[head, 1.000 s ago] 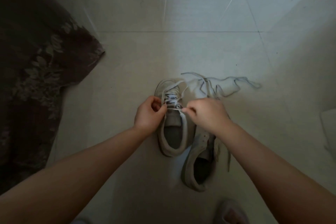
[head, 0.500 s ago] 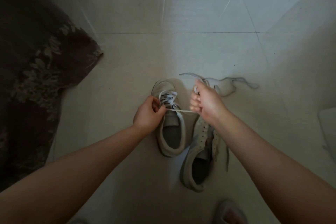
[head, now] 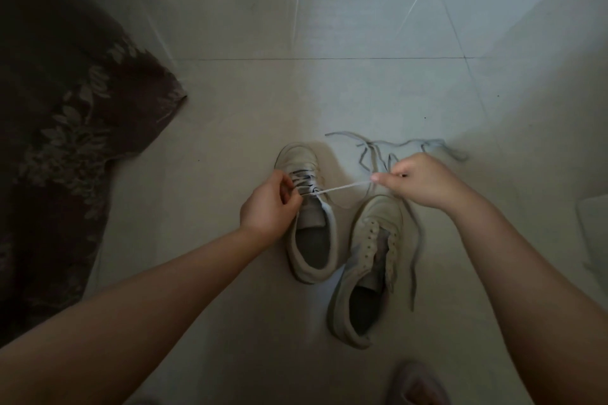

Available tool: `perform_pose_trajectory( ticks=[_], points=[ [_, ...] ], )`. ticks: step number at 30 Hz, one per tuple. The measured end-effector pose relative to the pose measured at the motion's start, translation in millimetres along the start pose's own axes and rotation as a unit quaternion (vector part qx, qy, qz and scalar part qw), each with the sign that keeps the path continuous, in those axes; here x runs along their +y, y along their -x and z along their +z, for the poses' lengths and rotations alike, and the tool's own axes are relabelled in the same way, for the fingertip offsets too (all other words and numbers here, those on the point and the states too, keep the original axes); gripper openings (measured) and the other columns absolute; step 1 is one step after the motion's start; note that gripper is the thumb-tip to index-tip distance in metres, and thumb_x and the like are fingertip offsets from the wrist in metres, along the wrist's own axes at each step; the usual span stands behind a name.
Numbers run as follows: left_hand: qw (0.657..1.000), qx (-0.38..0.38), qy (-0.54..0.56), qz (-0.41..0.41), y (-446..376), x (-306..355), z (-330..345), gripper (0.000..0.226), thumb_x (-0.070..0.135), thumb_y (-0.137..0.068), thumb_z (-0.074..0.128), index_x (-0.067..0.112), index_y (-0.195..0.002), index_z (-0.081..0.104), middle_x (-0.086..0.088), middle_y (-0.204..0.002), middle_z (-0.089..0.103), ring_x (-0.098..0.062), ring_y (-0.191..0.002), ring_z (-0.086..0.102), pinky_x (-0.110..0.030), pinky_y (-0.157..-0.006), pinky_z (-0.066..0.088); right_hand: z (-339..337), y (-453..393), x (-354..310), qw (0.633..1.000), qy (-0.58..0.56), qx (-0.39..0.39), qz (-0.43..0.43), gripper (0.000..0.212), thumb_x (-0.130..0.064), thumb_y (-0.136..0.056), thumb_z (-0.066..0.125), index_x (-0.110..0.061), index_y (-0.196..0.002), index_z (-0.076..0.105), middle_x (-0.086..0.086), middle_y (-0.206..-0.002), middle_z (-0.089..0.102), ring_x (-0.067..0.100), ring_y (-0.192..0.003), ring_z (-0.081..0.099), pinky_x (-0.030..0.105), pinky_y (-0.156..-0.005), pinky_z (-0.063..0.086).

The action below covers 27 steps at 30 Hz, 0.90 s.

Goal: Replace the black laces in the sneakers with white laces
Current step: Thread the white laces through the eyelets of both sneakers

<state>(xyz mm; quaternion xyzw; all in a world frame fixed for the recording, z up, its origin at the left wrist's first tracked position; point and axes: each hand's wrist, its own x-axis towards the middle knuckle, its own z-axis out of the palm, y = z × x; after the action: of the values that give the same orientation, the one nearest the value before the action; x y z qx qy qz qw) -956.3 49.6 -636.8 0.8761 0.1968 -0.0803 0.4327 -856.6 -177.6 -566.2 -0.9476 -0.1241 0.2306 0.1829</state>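
Two pale sneakers lie on the tiled floor. The left sneaker (head: 312, 240) has lacing across its front eyelets. My left hand (head: 268, 207) grips it at the eyelets, fingers curled. My right hand (head: 424, 179) pinches a white lace (head: 342, 188), drawn taut to the right from the left sneaker's eyelets. The right sneaker (head: 365, 270) lies tilted beside it with empty eyelets. A loose lace (head: 416, 260) trails along its right side. More loose lace (head: 378, 148) lies tangled on the floor behind my right hand.
A dark floral rug (head: 59, 141) covers the floor at the left. A pale object (head: 592, 227) sits at the right edge. A slipper toe (head: 418, 385) shows at the bottom. Bare tile (head: 329, 26) stretches beyond the shoes.
My right hand has pulled the white lace out to the right, away from the left sneaker, stretching it taut. My left hand has stayed at the eyelets.
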Motion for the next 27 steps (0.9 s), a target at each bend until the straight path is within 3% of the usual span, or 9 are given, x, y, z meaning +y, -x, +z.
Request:
perform_pose_trajectory(
  ticks=[3, 5, 10, 12, 14, 16, 18, 23, 27],
  points=[
    [0.978, 0.04, -0.1, 0.18, -1, 2, -1, 0.024, 0.029, -0.084, 0.055, 0.021, -0.105, 0.064, -0.001, -0.095, 0.06, -0.024, -0.09, 0.057, -0.033, -0.076, 0.047, 5, -2, -28, 0.996, -0.083, 0.01, -0.033, 0.049, -0.045, -0.089, 0.059, -0.013, -0.051, 0.053, -0.004, -0.041, 0.04, 0.007, -0.044, 0.039, 0.023, -0.049, 0.029],
    [0.96, 0.015, -0.077, 0.27, -1, 12, -1, 0.036, 0.034, -0.083, 0.05, 0.016, -0.11, 0.065, -0.004, -0.102, 0.062, -0.026, -0.095, 0.058, -0.035, -0.082, 0.048, 7, -5, -47, 0.99, -0.131, 0.0, -0.055, 0.044, -0.045, -0.09, 0.057, -0.018, -0.055, 0.058, -0.01, -0.039, 0.043, 0.002, -0.041, 0.039, 0.016, -0.046, 0.027],
    [0.943, -0.054, 0.189, 0.268, 8, 59, -15, 0.017, 0.015, -0.091, 0.05, 0.004, -0.104, 0.052, 0.004, -0.087, 0.056, -0.003, -0.077, 0.054, -0.023, -0.072, 0.045, 12, -14, -77, 0.981, -0.152, -0.006, -0.116, 0.047, -0.051, -0.091, 0.051, -0.021, -0.055, 0.058, -0.009, -0.048, 0.051, 0.004, -0.051, 0.047, 0.029, -0.06, 0.039],
    [0.947, -0.03, 0.178, 0.266, 5, 60, -22, 0.022, 0.017, -0.095, 0.045, 0.004, -0.11, 0.054, 0.009, -0.087, 0.058, 0.001, -0.078, 0.056, -0.017, -0.071, 0.041, 12, -14, -79, 0.98, -0.162, -0.015, -0.116, 0.046, -0.056, -0.087, 0.051, -0.019, -0.06, 0.06, -0.008, -0.051, 0.05, 0.009, -0.054, 0.047, 0.03, -0.061, 0.038],
    [0.96, 0.014, 0.092, 0.265, -1, 48, -26, 0.029, 0.024, -0.096, 0.04, 0.004, -0.101, 0.06, 0.005, -0.08, 0.059, -0.014, -0.075, 0.061, -0.021, -0.063, 0.036, 9, -13, -74, 0.979, -0.167, -0.022, -0.112, 0.041, -0.059, -0.08, 0.056, -0.021, -0.07, 0.067, -0.007, -0.06, 0.059, 0.008, -0.059, 0.051, 0.029, -0.062, 0.04],
    [0.976, 0.046, 0.038, 0.208, -7, 28, -28, 0.035, 0.029, -0.096, 0.037, 0.005, -0.086, 0.061, 0.001, -0.07, 0.055, -0.028, -0.071, 0.06, -0.03, -0.06, 0.032, 7, -12, -64, 0.985, -0.126, -0.041, -0.107, 0.025, -0.048, -0.083, 0.064, -0.025, -0.073, 0.068, -0.008, -0.062, 0.058, 0.005, -0.059, 0.049, 0.025, -0.06, 0.036],
    [0.985, 0.052, 0.052, 0.156, -10, 15, -30, 0.037, 0.032, -0.095, 0.036, 0.006, -0.08, 0.058, 0.001, -0.065, 0.051, -0.025, -0.066, 0.054, -0.034, -0.062, 0.033, 8, -7, -59, 0.99, -0.064, -0.082, -0.091, 0.014, -0.04, -0.085, 0.066, -0.027, -0.079, 0.069, -0.011, -0.069, 0.059, 0.003, -0.069, 0.054, 0.022, -0.064, 0.036],
    [0.996, 0.04, 0.044, 0.061, -18, 2, -33, 0.032, 0.018, -0.1, 0.039, 0.005, -0.077, 0.057, 0.004, -0.059, 0.045, -0.017, -0.06, 0.044, -0.03, -0.059, 0.029, 19, -1, -54, 0.983, 0.034, -0.162, -0.077, 0.035, -0.052, -0.086, 0.059, -0.023, -0.071, 0.071, -0.006, -0.053, 0.049, 0.007, -0.051, 0.047, 0.025, -0.052, 0.031],
    [0.988, 0.026, 0.091, -0.12, -30, -6, -34, 0.034, 0.02, -0.1, 0.034, 0.013, -0.07, 0.048, -0.014, -0.076, 0.054, -0.025, -0.065, 0.052, -0.035, -0.07, 0.047, 8, 1, -46, 0.986, -0.094, -0.105, -0.087, 0.028, -0.04, -0.094, 0.052, -0.028, -0.073, 0.068, -0.001, -0.06, 0.047, 0.012, -0.056, 0.043, 0.029, -0.059, 0.033]
  ],
)
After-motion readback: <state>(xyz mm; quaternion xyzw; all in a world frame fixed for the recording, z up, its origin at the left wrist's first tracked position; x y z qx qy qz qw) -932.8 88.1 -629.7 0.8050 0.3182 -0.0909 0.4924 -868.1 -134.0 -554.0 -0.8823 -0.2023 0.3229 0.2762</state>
